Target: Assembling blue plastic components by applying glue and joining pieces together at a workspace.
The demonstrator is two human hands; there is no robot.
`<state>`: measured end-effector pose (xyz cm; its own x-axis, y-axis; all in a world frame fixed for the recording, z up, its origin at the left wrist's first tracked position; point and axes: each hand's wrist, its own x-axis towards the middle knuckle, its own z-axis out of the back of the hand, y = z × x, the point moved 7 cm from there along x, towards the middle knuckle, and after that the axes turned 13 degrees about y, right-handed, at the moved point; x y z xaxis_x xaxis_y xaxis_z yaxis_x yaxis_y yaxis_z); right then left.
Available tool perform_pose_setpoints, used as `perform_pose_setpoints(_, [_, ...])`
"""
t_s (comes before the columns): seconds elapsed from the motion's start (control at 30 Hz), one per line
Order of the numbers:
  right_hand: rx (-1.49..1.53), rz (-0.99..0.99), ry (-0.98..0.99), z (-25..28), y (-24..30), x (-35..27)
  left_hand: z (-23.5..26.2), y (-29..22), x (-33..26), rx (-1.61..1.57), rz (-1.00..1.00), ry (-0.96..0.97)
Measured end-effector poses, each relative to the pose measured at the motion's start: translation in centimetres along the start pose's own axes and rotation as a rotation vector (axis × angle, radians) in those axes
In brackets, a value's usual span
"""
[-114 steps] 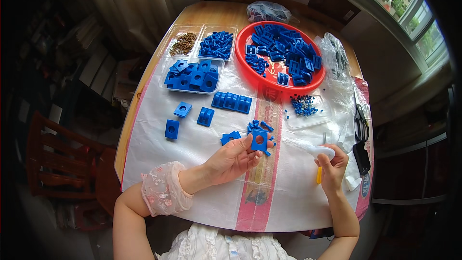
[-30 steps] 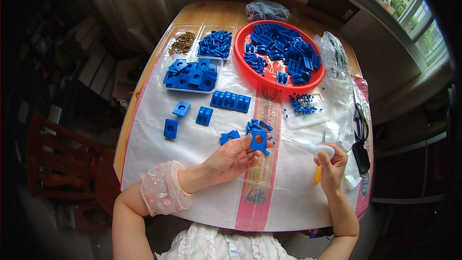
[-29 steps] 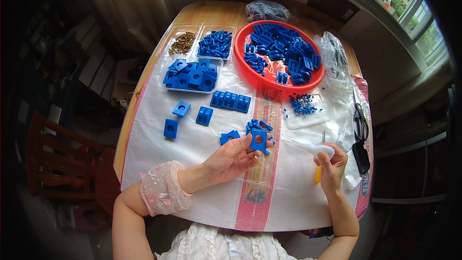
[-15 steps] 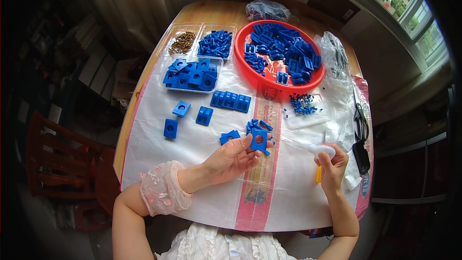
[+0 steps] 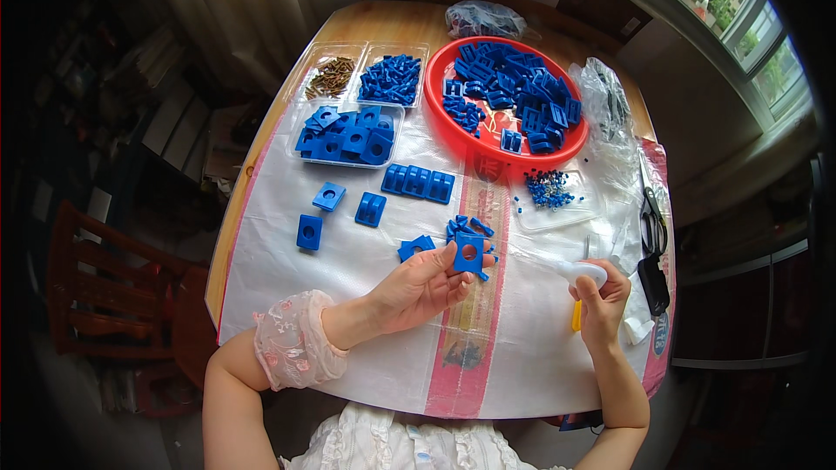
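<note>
My left hand pinches a blue plastic plate with a round hole, its thumb on the near side. Behind that plate lie loose small blue pieces, partly hidden by the fingers, and another holed plate. My right hand is closed around a small white squeeze bottle, whose pale nozzle points left, apart from the plate. A yellow object shows beside the right wrist. Farther left are two single holed plates, a ridged blue part and a row of similar parts.
A red basin of blue parts stands at the back. Clear trays hold holed plates, blue pieces and brown screw-like pieces. To the right are tiny blue-and-white bits, black-handled scissors and crumpled plastic.
</note>
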<state>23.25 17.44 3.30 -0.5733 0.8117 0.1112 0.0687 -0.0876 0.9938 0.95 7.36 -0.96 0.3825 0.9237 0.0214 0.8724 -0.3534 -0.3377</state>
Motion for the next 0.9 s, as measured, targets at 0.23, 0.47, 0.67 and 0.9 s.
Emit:
perform_pose_setpoints(0.23, [0.005, 0.011, 0.024, -0.21, 0.23, 0.12, 0.07, 0.07, 0.04, 0.000, -0.003, 0.016])
perform_pose_setpoints(0.47, [0.026, 0.012, 0.013, -0.17, 0.18, 0.07, -0.26, -0.08, 0.05, 0.007, -0.011, 0.002])
perform_pose_setpoints(0.67, [0.034, 0.017, 0.017, -0.24, 0.16, 0.14, -0.27, -0.07, 0.02, 0.010, -0.012, -0.006])
perform_pose_setpoints(0.9, [0.082, 0.015, -0.002, -0.16, 0.16, 0.34, -0.51, -0.22, 0.04, -0.013, -0.027, 0.008])
